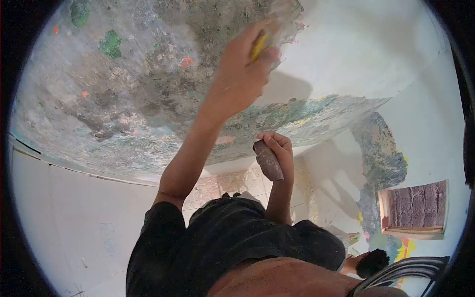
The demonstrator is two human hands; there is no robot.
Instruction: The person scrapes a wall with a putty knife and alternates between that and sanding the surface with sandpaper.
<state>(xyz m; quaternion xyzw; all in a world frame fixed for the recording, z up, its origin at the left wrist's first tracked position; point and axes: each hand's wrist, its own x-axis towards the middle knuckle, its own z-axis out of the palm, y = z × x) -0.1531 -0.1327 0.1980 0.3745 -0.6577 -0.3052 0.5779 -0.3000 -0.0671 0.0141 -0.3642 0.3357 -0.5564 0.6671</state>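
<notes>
My left hand (pixel 240 74) reaches up to the wall, its fingers closed round the yellow handle of a scraper (pixel 258 47). The scraper's far end is smeared by motion and lies near the ragged edge between the bare patch (pixel 148 84) and the white paint (pixel 356 49). Lower down, in front of my body, my right hand (pixel 278 144) pinches a curled brown sheet that looks like sandpaper (pixel 269 162), dusted with pale specks. It hangs apart from the wall.
A second stripped patch (pixel 383 153) runs down the right-hand wall beside a small window opening (pixel 415 208) with brickwork behind. Another person's head (pixel 373 263) shows at lower right, near looped cables (pixel 410 272). Floor tiles (pixel 250 180) lie below; a white panel (pixel 89 208) stands at left.
</notes>
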